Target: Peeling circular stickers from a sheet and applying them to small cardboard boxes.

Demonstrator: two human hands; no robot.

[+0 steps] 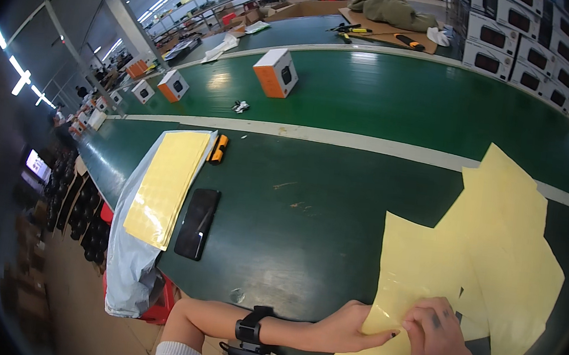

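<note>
Low on the right, my left hand (355, 328) grips a yellow sheet (411, 260) by its left edge, thumb on top and fingers beneath. My right hand (436, 332) is closed on the same sheet, its fingertips pinched together close to my left thumb. Whether anything small sits in that pinch cannot be made out. Several more loose yellow sheets (500, 235) lie fanned out beyond and to the right of my hands. At the left of the table is a neat stack of yellow sheets (167, 189) on a pale plastic bag (129, 272).
A black phone (196, 224) and an orange-and-black tool (218, 149) lie beside the stack. Across a pale strip, a green conveyor belt (377, 90) carries orange-and-white boxes (276, 73). Stacked cartons (491, 40) rise at the far right; a red stool (162, 303) stands below the table's left edge.
</note>
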